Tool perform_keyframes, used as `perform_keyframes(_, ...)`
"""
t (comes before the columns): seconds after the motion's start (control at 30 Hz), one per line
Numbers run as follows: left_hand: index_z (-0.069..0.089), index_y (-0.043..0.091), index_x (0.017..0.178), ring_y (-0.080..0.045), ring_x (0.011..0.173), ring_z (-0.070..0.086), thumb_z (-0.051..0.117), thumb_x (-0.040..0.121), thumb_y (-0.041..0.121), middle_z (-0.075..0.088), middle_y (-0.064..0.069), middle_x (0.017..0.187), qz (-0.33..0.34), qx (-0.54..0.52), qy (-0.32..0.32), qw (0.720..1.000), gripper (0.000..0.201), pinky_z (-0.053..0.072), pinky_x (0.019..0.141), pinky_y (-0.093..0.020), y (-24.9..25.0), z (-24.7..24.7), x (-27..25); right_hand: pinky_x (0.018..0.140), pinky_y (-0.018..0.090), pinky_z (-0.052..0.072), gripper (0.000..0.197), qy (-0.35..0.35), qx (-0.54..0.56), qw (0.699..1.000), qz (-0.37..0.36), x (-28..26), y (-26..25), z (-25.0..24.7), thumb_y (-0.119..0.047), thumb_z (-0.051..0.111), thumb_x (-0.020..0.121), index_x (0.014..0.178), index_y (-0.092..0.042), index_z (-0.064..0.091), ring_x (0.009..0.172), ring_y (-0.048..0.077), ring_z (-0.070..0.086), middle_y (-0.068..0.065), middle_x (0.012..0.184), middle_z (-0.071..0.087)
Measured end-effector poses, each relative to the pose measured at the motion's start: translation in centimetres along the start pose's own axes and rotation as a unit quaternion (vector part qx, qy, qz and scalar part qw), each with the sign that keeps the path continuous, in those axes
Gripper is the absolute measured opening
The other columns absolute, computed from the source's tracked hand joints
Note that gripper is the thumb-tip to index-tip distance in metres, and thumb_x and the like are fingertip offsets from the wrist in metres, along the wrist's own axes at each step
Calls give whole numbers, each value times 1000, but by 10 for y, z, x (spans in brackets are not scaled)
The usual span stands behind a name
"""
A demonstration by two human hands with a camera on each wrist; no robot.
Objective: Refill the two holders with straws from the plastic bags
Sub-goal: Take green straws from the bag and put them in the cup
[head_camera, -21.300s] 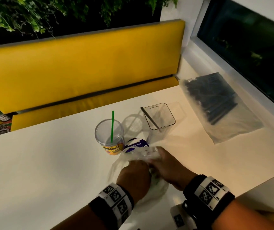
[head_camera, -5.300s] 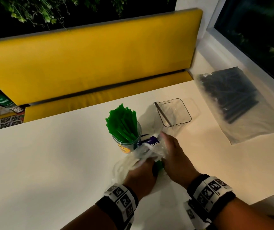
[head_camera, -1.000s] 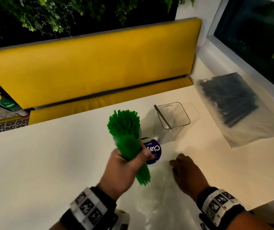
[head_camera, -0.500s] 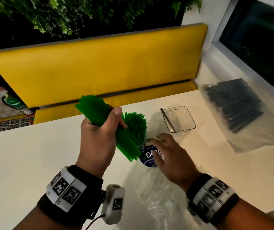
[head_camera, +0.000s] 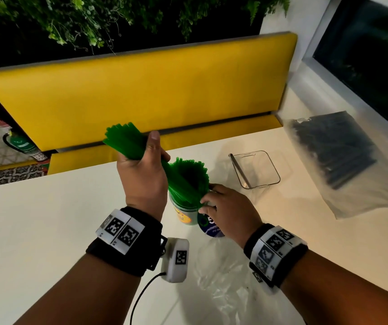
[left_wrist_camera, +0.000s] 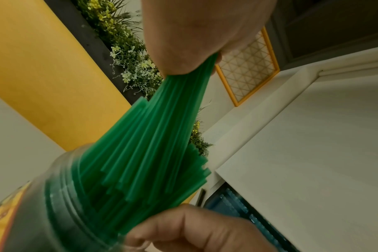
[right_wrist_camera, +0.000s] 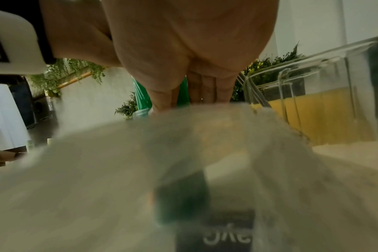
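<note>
Green straws [head_camera: 127, 144] sit clamped in the left hand [head_camera: 142, 177], lower ends entering the round cup holder [head_camera: 183, 212]; right hand [head_camera: 229, 211] fingers pinch the straws at its rim.

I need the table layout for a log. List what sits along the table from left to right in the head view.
Round cup of green straws → clear square holder with one dark straw → plastic bag of black straws.

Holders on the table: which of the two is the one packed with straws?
The round clear cup between the hands, crammed with green straws. The square clear holder further right has just one dark straw leaning inside.
</note>
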State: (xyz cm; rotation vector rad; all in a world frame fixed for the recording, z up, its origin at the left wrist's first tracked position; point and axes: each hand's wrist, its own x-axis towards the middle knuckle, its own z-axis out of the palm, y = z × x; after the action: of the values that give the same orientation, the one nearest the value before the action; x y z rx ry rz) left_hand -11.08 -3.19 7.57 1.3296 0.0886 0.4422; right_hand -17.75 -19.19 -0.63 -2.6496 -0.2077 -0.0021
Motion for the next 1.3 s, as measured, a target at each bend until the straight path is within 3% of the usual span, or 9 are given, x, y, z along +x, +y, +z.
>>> perform_keyframes(0.07, 56, 7, 80, -26, 57, 56, 64, 95, 21, 57, 1, 57, 5, 12, -2, 1000, 22, 47, 61, -35, -5, 4, -3, 75, 34, 53, 21, -5, -3, 1000, 3, 1, 0, 0, -40, 66, 87, 97, -22, 71, 95, 19, 64, -6, 113, 65)
perform_keyframes(0.23, 56, -12, 79, -20, 59, 55, 64, 96, 12, 57, -13, 65, 13, 32, -24, 999, 30, 47, 62, -31, -16, 3, -10, 72, 31, 53, 21, -7, -14, 1000, 7, 2, 0, 0, -43, 66, 86, 93, -25, 71, 90, 19, 65, -5, 109, 66)
perform_keyframes(0.43, 60, 19, 73, -19, 58, 58, 66, 94, 15, 61, -3, 62, 18, 81, -38, 996, 22, 50, 61, -34, -13, -8, -7, 70, 28, 50, 21, -24, -11, 1000, 16, 5, -2, -6, -43, 68, 84, 95, -25, 74, 89, 18, 66, -6, 107, 67)
perform_keyframes(0.7, 59, 6, 78, -19, 56, 57, 63, 94, 14, 60, -15, 66, 25, 78, -57, 995, 19, 48, 59, -28, -13, -15, -5, 72, 29, 54, 27, -31, -14, 999, 24, 2, -4, -10, -48, 63, 84, 99, -29, 74, 91, 16, 66, -8, 109, 68)
perform_keyframes(0.87, 56, -11, 81, -15, 55, 56, 62, 96, 8, 59, -22, 65, 23, 73, -66, 995, 25, 47, 58, -26, -12, -14, -4, 65, 32, 53, 53, -10, -29, 999, 25, 3, -6, -9, -53, 32, 93, 87, -22, 75, 81, 19, 65, -3, 94, 70)
perform_keyframes(1.03, 65, 26, 74, -16, 60, 60, 66, 93, 10, 63, -8, 65, 16, 63, -75, 995, 24, 52, 63, -28, -12, -8, -20, 67, 32, 54, 48, -18, -38, 998, 52, 8, -7, -5, -53, 40, 91, 89, -22, 76, 82, 20, 66, -2, 98, 69)
perform_keyframes(1.1, 66, 24, 74, -13, 62, 62, 69, 91, 11, 65, -2, 65, -1, 76, -75, 994, 21, 52, 65, -26, -20, -5, -30, 68, 33, 55, 38, -19, -26, 997, 68, 8, -7, -3, -50, 51, 89, 92, -22, 76, 86, 18, 66, -4, 102, 69)
perform_keyframes(1.2, 62, 21, 88, -11, 84, 63, 73, 86, 27, 66, 16, 87, 18, 145, -113, 983, 13, 50, 79, -32, -33, -4, -41, 70, 32, 56, 33, -18, -37, 996, 77, 9, -8, -1, -50, 55, 87, 99, -26, 75, 89, 16, 67, -8, 106, 69)
perform_keyframes(1.3, 55, 34, 107, -16, 116, 47, 66, 82, 46, 60, 15, 117, 185, 346, -168, 904, 29, 41, 102, -46, -51, -20, -37, 66, 30, 54, 33, -20, -39, 996, 72, 9, -9, -4, -55, 57, 84, 96, -29, 75, 84, 14, 65, -10, 100, 68)
